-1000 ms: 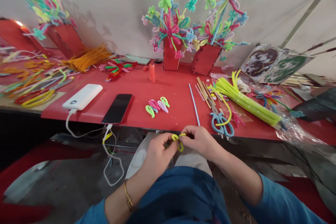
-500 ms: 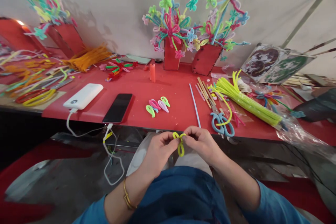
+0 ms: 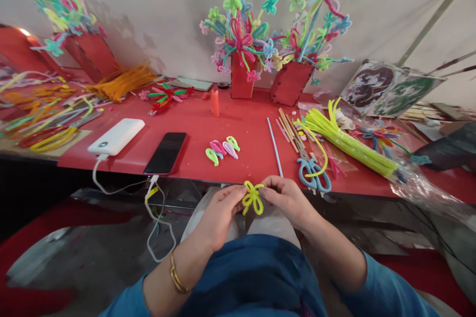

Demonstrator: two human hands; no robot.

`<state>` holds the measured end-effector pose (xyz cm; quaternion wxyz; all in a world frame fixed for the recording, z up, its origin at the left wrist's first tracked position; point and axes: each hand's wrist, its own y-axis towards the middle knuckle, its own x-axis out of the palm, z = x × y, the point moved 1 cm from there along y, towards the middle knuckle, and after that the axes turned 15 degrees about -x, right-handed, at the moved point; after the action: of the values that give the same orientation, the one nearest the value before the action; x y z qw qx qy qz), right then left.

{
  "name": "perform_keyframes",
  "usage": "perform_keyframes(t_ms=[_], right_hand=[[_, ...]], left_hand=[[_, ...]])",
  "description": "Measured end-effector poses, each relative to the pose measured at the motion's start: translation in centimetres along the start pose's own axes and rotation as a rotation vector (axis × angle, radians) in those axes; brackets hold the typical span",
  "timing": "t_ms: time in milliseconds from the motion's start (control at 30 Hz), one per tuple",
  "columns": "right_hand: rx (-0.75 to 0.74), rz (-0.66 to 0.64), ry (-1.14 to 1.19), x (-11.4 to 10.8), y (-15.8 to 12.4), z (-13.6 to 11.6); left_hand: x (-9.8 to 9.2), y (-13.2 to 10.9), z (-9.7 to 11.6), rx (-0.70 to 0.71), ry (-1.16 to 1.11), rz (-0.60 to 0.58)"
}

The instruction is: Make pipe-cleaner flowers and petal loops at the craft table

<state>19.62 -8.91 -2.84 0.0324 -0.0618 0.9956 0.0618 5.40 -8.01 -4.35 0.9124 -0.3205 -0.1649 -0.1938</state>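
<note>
A yellow pipe-cleaner flower (image 3: 253, 199) with several looped petals is held over my lap, just below the table's front edge. My left hand (image 3: 222, 214) pinches its left side between thumb and fingers. On the opposite side, my right hand (image 3: 288, 201) grips an upper right petal, with the fingertips partly hidden. Beyond the hands on the red table lie several small pipe-cleaner loops (image 3: 223, 148) in green, pink and lilac. A pale lilac pipe cleaner (image 3: 275, 147) lies nearby, and blue-handled scissors (image 3: 313, 171) rest to its right.
A bundle of yellow pipe cleaners (image 3: 351, 146) lies at right beside clear plastic wrapping (image 3: 427, 193). At left are a black phone (image 3: 166, 152) and a white power bank (image 3: 116, 136) with cables hanging down. Red vases (image 3: 243, 79) of pipe-cleaner flowers stand behind.
The yellow flower's petals are now spread and face me, where fewer loops showed before. My left fingers have shifted to its left side; both hands still hold it.
</note>
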Motion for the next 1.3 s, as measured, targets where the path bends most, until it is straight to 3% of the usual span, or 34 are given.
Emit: perform_keyframes(t_ms=[133, 267, 400, 567, 900, 1100, 1300], right_hand=[[-0.001, -0.037, -0.022, -0.2, 0.2, -0.3], [0.000, -0.097, -0.044, -0.3, 0.3, -0.2], [-0.022, -0.064, -0.011, -0.1, 0.0, 0.6], [-0.023, -0.152, -0.012, 1.0, -0.6, 1.4], [-0.085, -0.107, -0.257, 0.5, -0.5, 1.1], [-0.252, -0.128, -0.493, -0.5, -0.3, 0.7], [-0.327, -0.183, -0.761, -1.0, -0.5, 0.1]], left_hand=[[-0.4, -0.2, 0.7, -0.035, 0.107, -0.070], [-0.4, -0.2, 1.0, -0.099, 0.196, -0.066], [-0.3, -0.1, 1.1, -0.050, 0.116, -0.006], [-0.2, -0.1, 1.2, 0.030, -0.014, 0.035], [-0.2, -0.3, 1.2, 0.061, 0.003, 0.044], [-0.3, -0.1, 1.0, 0.051, 0.053, 0.070], [-0.3, 0.0, 0.7, 0.024, 0.057, 0.095]])
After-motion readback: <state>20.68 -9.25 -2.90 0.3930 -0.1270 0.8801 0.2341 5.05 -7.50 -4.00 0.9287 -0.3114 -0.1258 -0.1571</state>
